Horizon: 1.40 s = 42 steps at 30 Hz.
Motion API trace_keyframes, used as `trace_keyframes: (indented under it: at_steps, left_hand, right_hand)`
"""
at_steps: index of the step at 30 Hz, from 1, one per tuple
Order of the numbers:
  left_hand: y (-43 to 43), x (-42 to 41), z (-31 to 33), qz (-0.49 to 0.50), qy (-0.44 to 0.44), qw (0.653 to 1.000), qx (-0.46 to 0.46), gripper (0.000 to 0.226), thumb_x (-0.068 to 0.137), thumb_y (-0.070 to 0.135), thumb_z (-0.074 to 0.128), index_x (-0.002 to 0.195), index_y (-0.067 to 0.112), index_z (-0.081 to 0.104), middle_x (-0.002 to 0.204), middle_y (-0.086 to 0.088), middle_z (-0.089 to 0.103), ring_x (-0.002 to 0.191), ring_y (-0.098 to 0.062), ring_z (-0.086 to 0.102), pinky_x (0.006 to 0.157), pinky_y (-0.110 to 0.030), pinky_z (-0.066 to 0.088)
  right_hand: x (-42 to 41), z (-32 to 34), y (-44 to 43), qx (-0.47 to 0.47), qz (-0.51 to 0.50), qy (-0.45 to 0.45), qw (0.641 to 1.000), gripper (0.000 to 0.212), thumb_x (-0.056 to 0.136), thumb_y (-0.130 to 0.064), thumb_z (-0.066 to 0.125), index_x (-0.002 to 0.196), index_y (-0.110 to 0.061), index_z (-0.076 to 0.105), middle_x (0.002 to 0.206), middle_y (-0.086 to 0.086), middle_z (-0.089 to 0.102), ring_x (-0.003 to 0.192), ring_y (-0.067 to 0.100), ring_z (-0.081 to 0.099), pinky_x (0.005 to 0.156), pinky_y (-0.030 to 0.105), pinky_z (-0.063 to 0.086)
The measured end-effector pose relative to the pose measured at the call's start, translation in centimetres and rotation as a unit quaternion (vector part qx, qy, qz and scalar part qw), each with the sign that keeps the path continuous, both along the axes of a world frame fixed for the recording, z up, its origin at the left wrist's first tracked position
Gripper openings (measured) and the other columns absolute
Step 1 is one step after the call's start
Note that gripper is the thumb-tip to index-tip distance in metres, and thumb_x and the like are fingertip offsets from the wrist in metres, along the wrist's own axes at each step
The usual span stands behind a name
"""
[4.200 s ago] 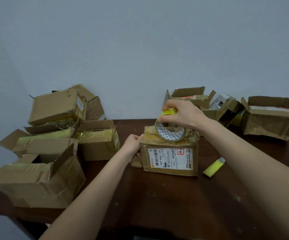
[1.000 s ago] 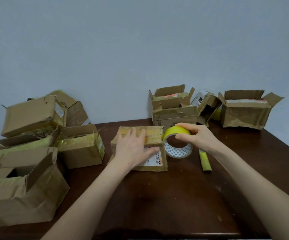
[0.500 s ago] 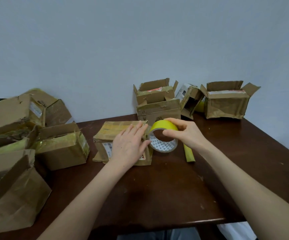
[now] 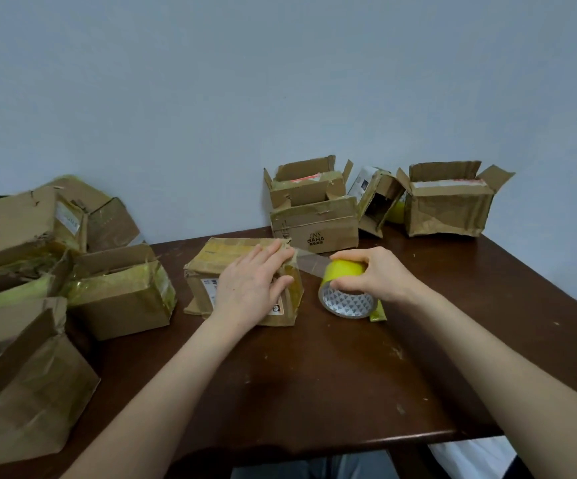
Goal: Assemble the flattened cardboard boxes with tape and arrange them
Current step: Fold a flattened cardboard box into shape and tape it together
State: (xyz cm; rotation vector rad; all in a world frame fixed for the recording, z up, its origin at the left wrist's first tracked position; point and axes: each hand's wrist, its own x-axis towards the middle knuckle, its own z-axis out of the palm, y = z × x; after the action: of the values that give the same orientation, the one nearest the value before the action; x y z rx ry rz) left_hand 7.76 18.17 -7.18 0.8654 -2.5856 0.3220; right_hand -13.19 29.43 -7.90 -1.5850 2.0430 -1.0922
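A dark brown wooden table [image 4: 314, 375] stands against a pale blue-grey wall [image 4: 280, 98]. Near the table's middle lies a worn cardboard box [image 4: 231, 250] with a shipping label on its near face. The person's left hand [image 4: 252, 288] lies flat on it, fingers straight across the top towards the right-hand corner, thumb down over the near face. The right hand [image 4: 373, 274] curls over a yellow tape roll [image 4: 345, 292] just right of the box and holds it by the rim, its patterned core turned towards the near edge (whether the roll touches the table cannot be told). A clear strip of tape [image 4: 311, 264] runs taut from the roll to the box's upper right corner, by the left fingertips. A yellow-green object [image 4: 378, 311] lies just behind the roll, mostly hidden.

At the far edge stands a printed box [image 4: 314, 226] with an open-flapped box [image 4: 306, 186] on top. To its right is a tipped box [image 4: 376, 205] with its opening facing near, and then a wide box [image 4: 446, 209] with its flaps up. A pile of boxes [image 4: 38, 271], several streaked with yellowish tape, fills the left side.
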Motion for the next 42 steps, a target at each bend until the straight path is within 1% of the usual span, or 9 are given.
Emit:
trace_keyframes:
  at_steps: [7, 11, 14, 17, 21, 23, 31, 38, 42]
  left_hand:
    - [0.4, -0.3, 1.0, 0.008, -0.011, 0.999, 0.032, 0.044, 0.096, 0.047, 0.044, 0.139, 0.040, 0.040, 0.154, 0.010, 0.029, 0.142, -0.016, 0.029, 0.108, -0.034, 0.034]
    - [0.4, -0.2, 1.6, 0.001, -0.036, 0.998, 0.060, 0.044, 0.096, 0.046, 0.045, 0.139, 0.042, 0.039, 0.156, 0.010, 0.026, 0.142, -0.016, 0.028, 0.109, -0.037, 0.033]
    - [0.9, -0.2, 1.8, 0.004, -0.020, 0.998, 0.053, 0.046, 0.095, 0.043, 0.050, 0.140, 0.037, 0.042, 0.155, 0.009, 0.027, 0.140, -0.016, 0.031, 0.111, -0.039, 0.032]
    - [1.3, -0.4, 1.6, -0.006, -0.004, 0.999, 0.035, 0.049, 0.093, 0.036, 0.055, 0.141, 0.029, 0.044, 0.152, 0.010, 0.033, 0.136, -0.012, 0.036, 0.107, -0.033, 0.037]
    - [1.4, -0.6, 2.2, 0.006, -0.009, 0.997, 0.075, 0.048, 0.094, 0.035, 0.050, 0.141, 0.029, 0.044, 0.153, 0.015, 0.030, 0.135, -0.009, 0.037, 0.098, -0.031, 0.045]
    - [1.5, -0.6, 2.4, 0.008, -0.013, 0.996, 0.088, 0.046, 0.094, 0.033, 0.044, 0.140, 0.029, 0.045, 0.154, 0.015, 0.027, 0.136, -0.008, 0.035, 0.098, -0.031, 0.044]
    - [1.3, -0.5, 2.3, -0.007, 0.002, 0.992, 0.123, 0.036, 0.097, 0.032, 0.038, 0.127, 0.033, 0.059, 0.155, 0.012, 0.027, 0.138, -0.011, 0.033, 0.102, -0.035, 0.043]
    - [1.8, 0.0, 3.5, -0.033, 0.138, 0.972, 0.189, 0.040, 0.098, 0.024, 0.043, 0.138, 0.024, 0.050, 0.148, 0.004, 0.041, 0.135, -0.013, 0.037, 0.109, -0.032, 0.030]
    - [4.2, -1.7, 5.6, -0.039, 0.315, 0.928, 0.195, 0.028, 0.095, 0.025, 0.054, 0.119, 0.018, 0.066, 0.117, 0.002, 0.067, 0.103, -0.007, 0.060, 0.093, -0.023, 0.046]
  right_hand:
    - [0.3, 0.0, -0.2, 0.020, -0.011, 0.003, 1.000, 0.056, 0.074, -0.046, 0.077, 0.126, -0.032, 0.061, 0.117, -0.010, 0.055, 0.110, 0.010, 0.049, 0.085, 0.025, 0.040]
    - [-0.1, -0.4, 1.0, -0.018, -0.048, -0.067, 0.996, 0.041, 0.090, -0.050, 0.058, 0.125, -0.028, 0.063, 0.125, -0.006, 0.061, 0.118, 0.014, 0.053, 0.100, 0.035, 0.043]
    - [-1.1, -0.7, 2.2, -0.033, -0.162, -0.033, 0.986, 0.020, 0.097, -0.033, 0.052, 0.101, -0.024, 0.069, 0.109, 0.000, 0.069, 0.105, 0.020, 0.061, 0.091, 0.035, 0.048]
    - [-1.6, -1.6, 3.1, 0.070, -0.177, 0.049, 0.981, 0.021, 0.095, -0.021, 0.049, 0.093, -0.035, 0.064, 0.113, 0.002, 0.068, 0.103, 0.024, 0.062, 0.086, 0.033, 0.050]
    - [-0.7, -2.8, 3.3, 0.167, -0.145, 0.087, 0.971, 0.025, 0.095, -0.029, 0.047, 0.108, -0.037, 0.067, 0.122, 0.001, 0.063, 0.105, 0.025, 0.061, 0.079, 0.031, 0.049]
    - [-0.4, -2.5, 3.3, 0.172, -0.171, 0.094, 0.966, 0.015, 0.090, -0.038, 0.058, 0.101, -0.033, 0.066, 0.114, 0.001, 0.065, 0.101, 0.024, 0.061, 0.079, 0.032, 0.050]
    - [0.6, -1.3, 3.0, 0.234, -0.243, 0.045, 0.940, 0.035, 0.077, -0.041, 0.070, 0.088, -0.013, 0.052, 0.094, 0.005, 0.054, 0.088, 0.026, 0.057, 0.067, 0.030, 0.044]
    - [-1.5, -0.7, 3.7, 0.115, -0.279, -0.084, 0.950, 0.022, 0.078, -0.027, 0.073, 0.077, -0.005, 0.069, 0.079, 0.008, 0.066, 0.073, 0.021, 0.062, 0.062, 0.030, 0.048]
    - [-0.2, 2.3, 3.2, -0.075, -0.192, -0.274, 0.939, 0.016, 0.086, -0.018, 0.069, 0.078, -0.004, 0.071, 0.059, 0.003, 0.055, 0.053, 0.012, 0.047, 0.051, 0.021, 0.040]
